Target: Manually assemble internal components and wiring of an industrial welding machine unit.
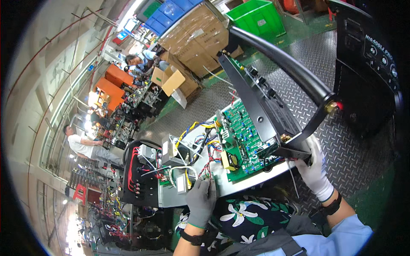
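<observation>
An opened machine chassis with a white metal base point(237, 185) lies in front of me. Mounted on it are a green circuit board point(241, 136) crowded with parts, a yellow-wrapped transformer point(229, 160) and bundled wires. My left hand point(200, 201), in a grey glove, has its fingers closed at the lower end of some twisted red wires point(209, 165); the fingertips partly hide what they pinch. At the right, my white-gloved right hand point(315, 170) wraps round the near corner of the tilted black panel point(262, 109). A thick black handle point(284, 62) arches over that panel.
A black end panel point(141, 179) with red cables closes the chassis on the left. Another black machine point(363, 77) stands at right on the diamond-plate floor point(200, 96). Farther off are cardboard boxes point(196, 40), a green bin point(256, 19), and people beside cluttered benches.
</observation>
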A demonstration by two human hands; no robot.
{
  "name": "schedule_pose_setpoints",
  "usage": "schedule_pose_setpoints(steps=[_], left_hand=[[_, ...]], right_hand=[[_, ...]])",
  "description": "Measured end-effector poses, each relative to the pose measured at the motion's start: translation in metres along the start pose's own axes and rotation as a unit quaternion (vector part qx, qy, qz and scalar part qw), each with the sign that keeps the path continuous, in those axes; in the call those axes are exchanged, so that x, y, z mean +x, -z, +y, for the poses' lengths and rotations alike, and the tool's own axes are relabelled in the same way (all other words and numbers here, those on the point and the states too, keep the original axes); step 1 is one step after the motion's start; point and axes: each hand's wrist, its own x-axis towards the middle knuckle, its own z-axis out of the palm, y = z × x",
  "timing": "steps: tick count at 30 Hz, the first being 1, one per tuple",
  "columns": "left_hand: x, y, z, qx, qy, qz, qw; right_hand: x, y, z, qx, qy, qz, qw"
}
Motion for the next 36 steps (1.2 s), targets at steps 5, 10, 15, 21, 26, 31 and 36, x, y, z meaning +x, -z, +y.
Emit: schedule_pose_setpoints(steps=[5,10,15,21,26,31,36], left_hand=[[0.021,0.008,0.002,0.105,0.018,-0.072,0.992],[0.024,-0.002,0.000,0.058,-0.031,-0.051,0.997],[-0.022,0.051,-0.034,-0.062,0.066,0.054,0.994],[-0.033,0.129,-0.167,0.172,0.165,0.314,0.919],[-0.056,0.127,-0.218,-0.078,0.277,0.339,0.896],[-0.044,0.100,-0.215,-0.242,0.192,0.451,0.837],[-0.022,0.104,-0.173,-0.267,0.170,0.423,0.849]], right_hand=[[0.001,-0.009,0.007,0.004,0.011,-0.009,1.000],[-0.003,-0.008,0.015,0.000,0.028,0.012,1.000],[-0.006,-0.026,0.001,0.150,-0.027,-0.050,0.987],[-0.018,-0.044,0.031,0.370,-0.064,0.126,0.918],[0.034,-0.084,0.017,0.302,-0.055,0.177,0.935],[0.151,-0.142,0.106,0.432,-0.076,-0.011,0.899],[0.203,-0.190,0.080,0.076,-0.134,0.059,0.986]])
